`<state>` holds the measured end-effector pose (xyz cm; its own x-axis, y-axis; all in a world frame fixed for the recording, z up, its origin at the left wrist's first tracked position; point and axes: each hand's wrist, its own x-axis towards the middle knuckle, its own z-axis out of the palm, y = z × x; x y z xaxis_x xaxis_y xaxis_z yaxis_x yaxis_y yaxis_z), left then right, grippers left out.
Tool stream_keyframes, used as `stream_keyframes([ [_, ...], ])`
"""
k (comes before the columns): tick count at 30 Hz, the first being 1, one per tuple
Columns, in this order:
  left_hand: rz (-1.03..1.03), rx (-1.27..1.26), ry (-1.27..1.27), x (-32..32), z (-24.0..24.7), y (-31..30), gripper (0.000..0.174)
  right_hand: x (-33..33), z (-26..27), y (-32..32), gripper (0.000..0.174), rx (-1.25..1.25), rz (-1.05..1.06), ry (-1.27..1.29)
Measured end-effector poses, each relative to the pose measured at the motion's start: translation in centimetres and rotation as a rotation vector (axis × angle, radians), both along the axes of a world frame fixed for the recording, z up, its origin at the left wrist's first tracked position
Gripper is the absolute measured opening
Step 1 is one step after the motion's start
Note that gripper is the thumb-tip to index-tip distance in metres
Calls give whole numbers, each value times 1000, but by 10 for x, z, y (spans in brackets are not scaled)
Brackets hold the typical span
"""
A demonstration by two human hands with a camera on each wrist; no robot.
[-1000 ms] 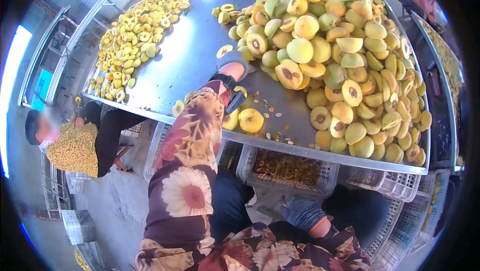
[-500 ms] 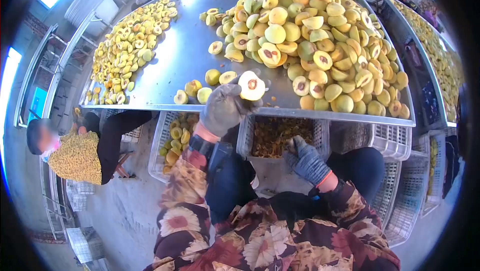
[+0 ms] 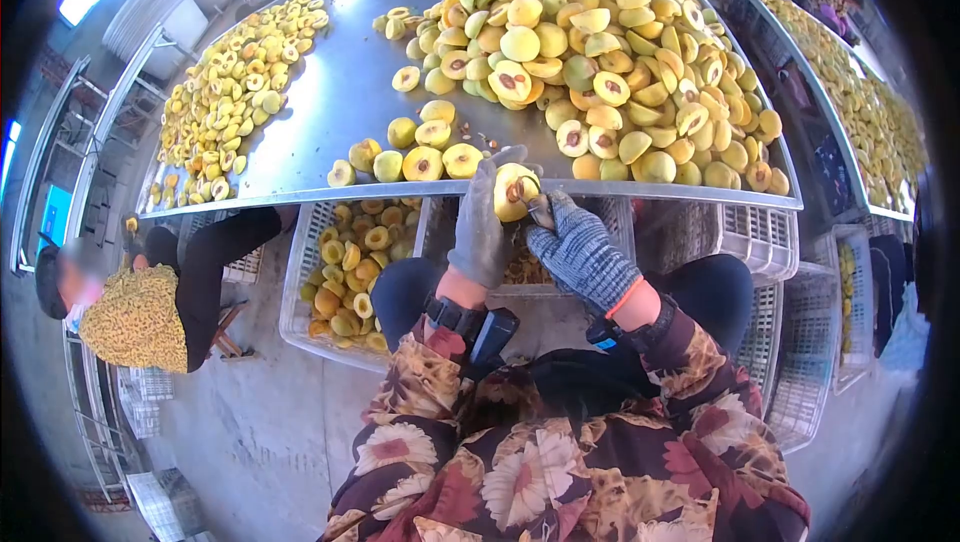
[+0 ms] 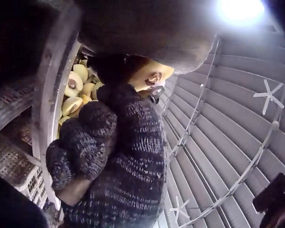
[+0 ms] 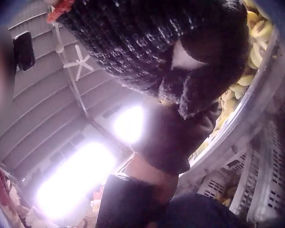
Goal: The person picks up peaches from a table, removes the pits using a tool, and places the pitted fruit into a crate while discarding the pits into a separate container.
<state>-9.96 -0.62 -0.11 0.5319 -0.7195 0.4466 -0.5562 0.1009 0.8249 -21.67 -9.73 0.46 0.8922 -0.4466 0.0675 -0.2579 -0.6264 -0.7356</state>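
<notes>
- The left hand (image 3: 480,227), in a smooth matte grey glove, pinches a cut fruit (image 3: 514,192) between thumb and fingers, just off the front edge of the bench.
- The cut fruit is rounded and pale yellow, with a brown hollow in its flesh.
- The right hand (image 3: 592,260), in a ribbed grey knit glove with an orange cuff, curls round a small tool (image 4: 155,94) whose rounded metal tip is at the fruit's cut face.
- The bench (image 3: 318,127) is smooth, shiny metal with a raised rim.
- On it lie a big heap of fruit halves (image 3: 600,52), a flatter spread (image 3: 235,87) and a short cluster (image 3: 422,164) near the front rim.
- Below, a white slatted plastic crate (image 3: 292,327) holds more halves.
- The tool's grip is hidden inside the knit glove.
- The right wrist view is dark; the fruit is mostly covered there.
- A second crate (image 3: 625,232) is partly hidden behind the right hand.
</notes>
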Motion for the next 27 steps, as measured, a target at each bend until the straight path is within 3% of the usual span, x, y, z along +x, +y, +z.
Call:
stream_keyframes([
  [2, 58, 12, -163, 3, -8, 0, 46, -1, 3, 3, 40, 45, -16, -16],
  [5, 53, -41, 28, -1, -11, 0, 33, 1, 2, 6, 37, 95, -26, -11],
  [8, -83, -373, 1069, -8, -23, -8, 29, 3, -8, 9, 33, 140, -2, -56],
  [11, -36, -361, 833, -1, -44, -10, 35, 2, -9, 12, 30, 247, 5, -50],
  [15, 74, -346, 857, -7, -39, -8, 41, 2, -4, 14, 29, 267, 38, 7],
  [18, 32, -374, 863, -10, -26, -8, 44, -1, 4, 23, 30, 665, -12, -35],
  [21, 31, -373, 723, -12, -26, -9, 48, 1, 7, 22, 31, 966, -68, 98],
  [23, 124, -279, 548, -14, -23, -9, 56, 4, -14, 22, 34, 633, -20, -16],
  [27, 2, -260, 932, -7, -19, -7, 57, 5, -28, 20, 39, 232, 40, 48],
])
